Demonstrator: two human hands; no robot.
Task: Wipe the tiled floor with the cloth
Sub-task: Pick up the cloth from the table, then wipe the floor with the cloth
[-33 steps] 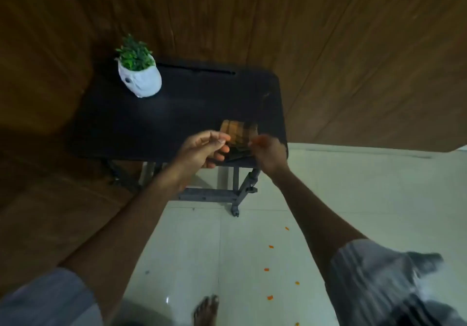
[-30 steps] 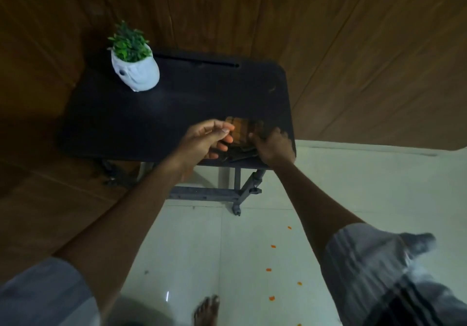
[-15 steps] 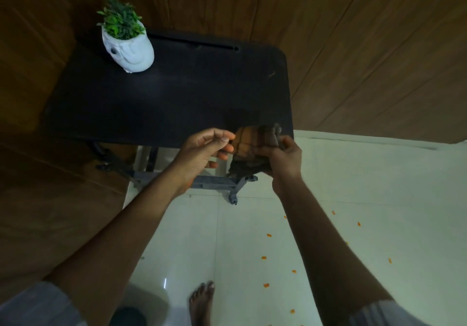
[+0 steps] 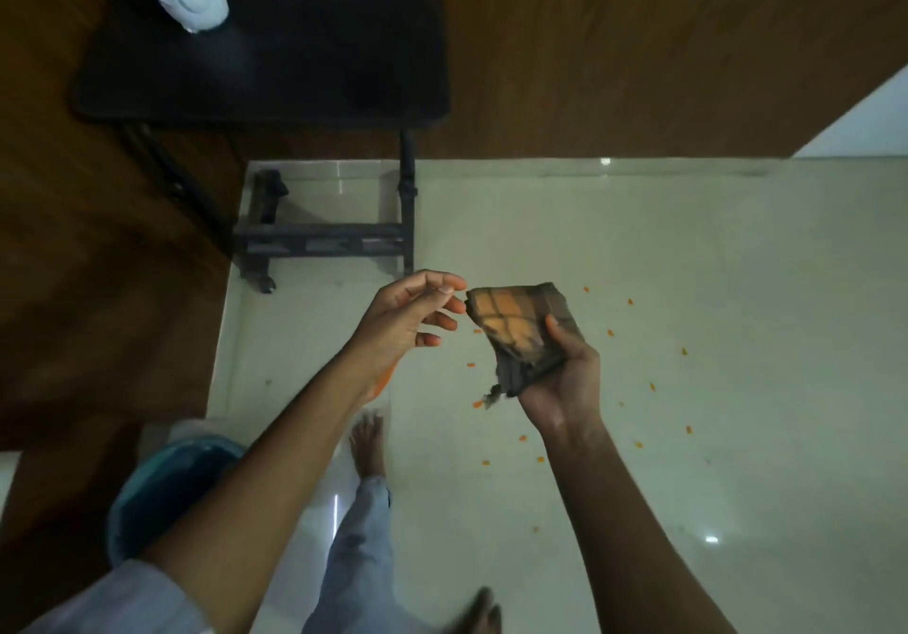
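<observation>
The step in hand is getting the cloth [image 4: 523,333] ready; no wiping has begun. The right hand [image 4: 565,378] grips the folded cloth in the air above the floor [image 4: 688,250], thumb across it. The left hand [image 4: 408,319] is just beside its corner, fingers [image 4: 442,289] loosely curled and holding nothing. Next, I think, the cloth must go down to the orange crumbs [image 4: 611,332]. Half a second ago the cloth was at the bench [image 4: 295,68] edge; now it is well clear.
</observation>
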